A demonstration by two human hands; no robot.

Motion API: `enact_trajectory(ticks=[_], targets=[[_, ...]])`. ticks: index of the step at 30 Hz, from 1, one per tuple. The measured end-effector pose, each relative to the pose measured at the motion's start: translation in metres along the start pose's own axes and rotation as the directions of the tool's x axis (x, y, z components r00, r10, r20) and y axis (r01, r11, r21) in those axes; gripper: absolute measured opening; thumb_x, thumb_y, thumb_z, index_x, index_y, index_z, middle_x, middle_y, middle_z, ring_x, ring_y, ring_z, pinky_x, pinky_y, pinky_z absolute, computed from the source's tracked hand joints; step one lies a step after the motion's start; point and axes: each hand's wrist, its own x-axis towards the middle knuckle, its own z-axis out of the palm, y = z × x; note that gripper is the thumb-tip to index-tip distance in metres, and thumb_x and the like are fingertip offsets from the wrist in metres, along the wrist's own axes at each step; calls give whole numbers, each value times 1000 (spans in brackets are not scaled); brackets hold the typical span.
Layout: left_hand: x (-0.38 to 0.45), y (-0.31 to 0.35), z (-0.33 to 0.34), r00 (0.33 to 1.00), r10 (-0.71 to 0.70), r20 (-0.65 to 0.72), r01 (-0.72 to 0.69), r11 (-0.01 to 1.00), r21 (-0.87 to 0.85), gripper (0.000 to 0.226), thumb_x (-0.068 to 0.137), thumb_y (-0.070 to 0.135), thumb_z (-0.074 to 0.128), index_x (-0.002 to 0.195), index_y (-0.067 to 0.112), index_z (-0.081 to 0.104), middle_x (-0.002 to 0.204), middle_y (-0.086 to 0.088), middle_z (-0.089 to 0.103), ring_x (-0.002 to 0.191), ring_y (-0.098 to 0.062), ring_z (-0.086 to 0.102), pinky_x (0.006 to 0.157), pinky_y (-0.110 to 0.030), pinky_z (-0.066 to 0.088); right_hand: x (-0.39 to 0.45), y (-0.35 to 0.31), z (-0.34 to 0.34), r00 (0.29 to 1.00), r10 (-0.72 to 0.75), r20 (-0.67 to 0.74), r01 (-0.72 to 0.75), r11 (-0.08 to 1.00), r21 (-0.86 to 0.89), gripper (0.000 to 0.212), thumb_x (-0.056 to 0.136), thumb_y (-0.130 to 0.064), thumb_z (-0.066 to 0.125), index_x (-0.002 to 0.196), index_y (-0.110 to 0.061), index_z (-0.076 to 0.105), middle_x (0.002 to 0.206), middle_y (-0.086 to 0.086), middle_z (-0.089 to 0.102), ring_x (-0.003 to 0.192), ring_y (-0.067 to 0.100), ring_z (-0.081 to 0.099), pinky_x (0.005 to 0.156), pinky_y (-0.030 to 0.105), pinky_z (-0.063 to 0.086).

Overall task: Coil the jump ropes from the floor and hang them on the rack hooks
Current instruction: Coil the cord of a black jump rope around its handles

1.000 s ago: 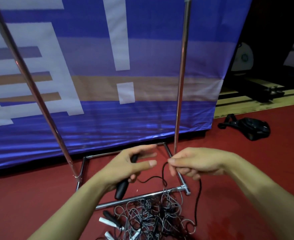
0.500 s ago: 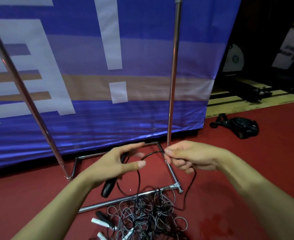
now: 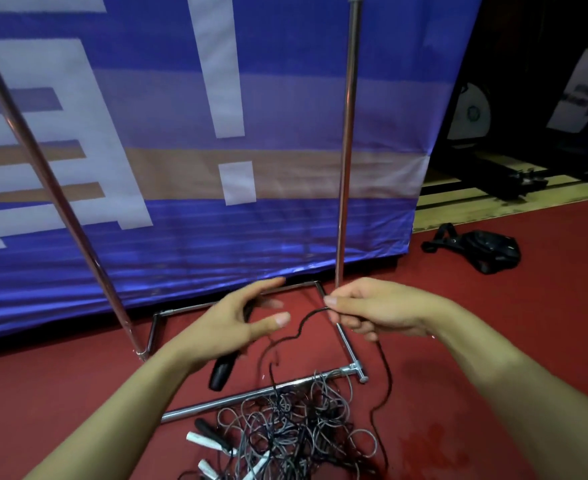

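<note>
A: While both hands work over the rack base, head view only: left hand (image 3: 228,327) holds a black jump-rope handle (image 3: 221,372) low in the palm, thumb and index spread apart above it. Right hand (image 3: 375,310) pinches the black cord (image 3: 297,334) between thumb and forefinger, other fingers curled under.

B: Where's the rope?

A: Cord arcs from the right pinch toward the left hand, and another run drops from the right hand down to the tangled pile of ropes (image 3: 292,431) on the red floor (image 3: 493,341), by the rack's chrome base bar (image 3: 261,393). White handles (image 3: 195,438) and grey cords are mixed in there.

B: How will it handle?

A: My guess: thin, light, limp cord with kinks, so it springs out of loops and snags on the pile. Handle is rigid and looks grippy, so best anchor. Take hold at the handle, feed cord with a fingertip pinch close to the loop.

B: Hooks?

A: Not visible. Only the rack uprights (image 3: 346,150), in front of the blue banner (image 3: 181,133). A black bag (image 3: 483,247) lies well apart, at right.
</note>
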Motion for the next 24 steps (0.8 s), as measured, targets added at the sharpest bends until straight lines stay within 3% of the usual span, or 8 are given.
enact_trajectory(ticks=[2,5,10,12,14,18,21,24], targets=[[3,14,20,993,63,104,-65,998,7,22,96,38,68,117,31,70,81,7,72,50,-6,57,50,-25,49,8,-8,12,997,-62,-40,60,996,-66,34,107,-37,52,87,-12,65,63,-5,47,52,7,39,50,22,40],[7,21,24,985,135,106,-147,983,108,26,104,35,58,91,15,68,49,5,55,39,-8,51,48,-23,44,8,-10,9,999,-38,9,38,999,-24,37,105,-41,54,85,-12,65,61,-5,47,52,8,41,52,22,42],[0,-7,-31,983,50,-179,-25,990,140,22,98,40,64,98,22,76,68,11,69,53,-9,55,56,-26,46,-9,6,-19,995,82,51,-84,996,32,35,100,-48,57,82,-18,57,60,-5,35,51,9,29,54,23,40],[-5,-13,-29,990,17,-137,-1,993,116,44,86,57,71,124,34,71,103,12,76,76,-8,67,65,-30,55,-10,7,-17,999,33,14,-34,995,95,32,104,-42,53,85,-16,57,60,-4,33,50,8,26,49,21,34],[-4,-1,-6,1000,24,-17,-22,996,90,57,82,62,73,134,41,63,114,16,74,85,-6,70,72,-36,57,-3,-1,-4,1000,-24,12,22,992,124,31,106,-39,51,89,-14,58,61,-4,37,49,7,27,46,19,31],[7,18,28,993,89,80,-92,995,28,23,99,40,64,104,19,72,54,4,57,44,-11,52,52,-26,47,12,-17,19,995,-94,-40,91,994,-65,36,105,-39,53,83,-14,65,58,-7,46,49,8,35,46,21,36],[7,13,12,992,109,60,-113,991,68,24,103,33,60,87,17,67,46,3,49,39,-10,47,49,-22,42,7,-14,7,983,-121,-141,106,989,-106,40,104,-42,55,81,-14,70,58,-6,46,51,8,39,49,23,42],[4,-2,-21,992,59,-108,-56,998,34,27,97,38,62,84,16,70,50,7,50,42,-8,44,48,-21,37,-6,-5,-13,999,-30,-29,26,992,-122,37,101,-44,59,79,-15,65,58,-4,43,51,9,38,53,24,46]])
